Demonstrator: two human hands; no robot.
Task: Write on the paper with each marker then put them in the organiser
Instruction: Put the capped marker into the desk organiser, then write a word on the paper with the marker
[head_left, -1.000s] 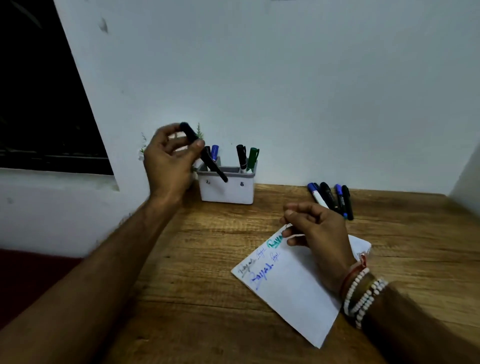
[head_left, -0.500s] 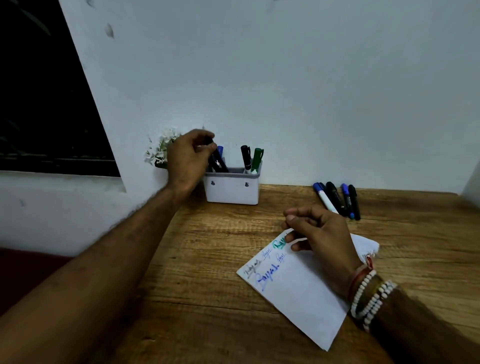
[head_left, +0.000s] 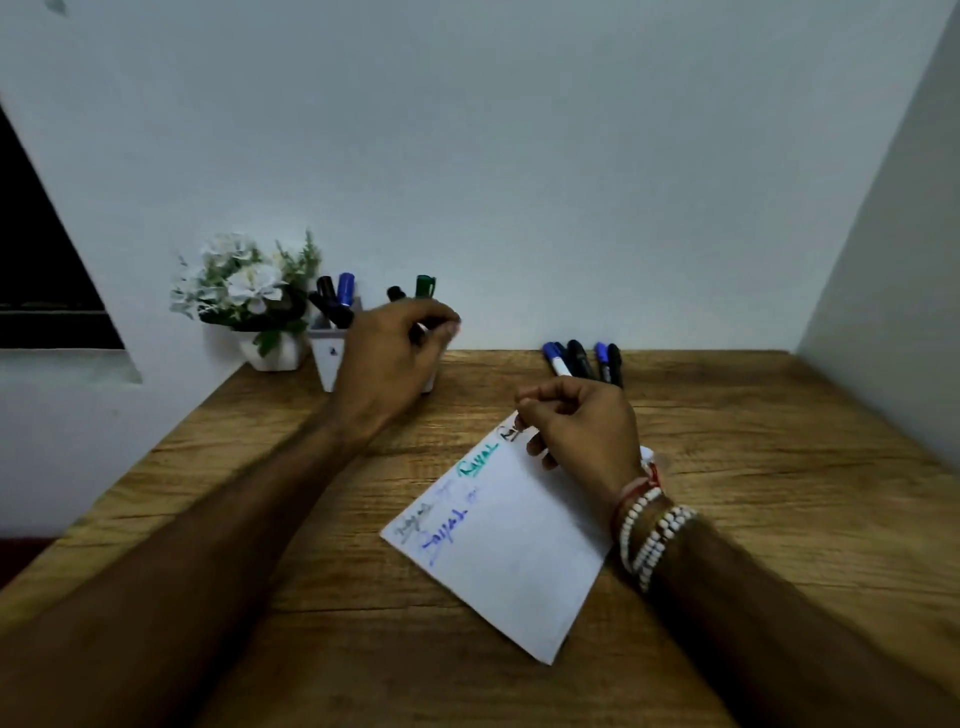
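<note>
A white organiser (head_left: 326, 359) stands at the back of the wooden desk, with black, blue (head_left: 345, 287) and green (head_left: 425, 286) markers upright in it. My left hand (head_left: 390, 358) hovers just in front of it, fingers loosely curled and holding nothing, and hides most of its front. Several more markers (head_left: 582, 358), blue and black, lie in a row against the wall to the right. The white paper (head_left: 511, 545) lies slanted on the desk with blue, green and black writing. My right hand (head_left: 584, 428) rests on its top corner with curled fingers and no marker in it.
A small white pot of white flowers (head_left: 244, 291) stands left of the organiser. A white wall runs along the back, and a side wall (head_left: 893, 312) closes the right. The desk's left edge (head_left: 156, 452) drops off beside a dark window.
My left hand lowered the black marker into the organiser, let go of it and drew back a little to the right. The right hand stayed on the paper.
</note>
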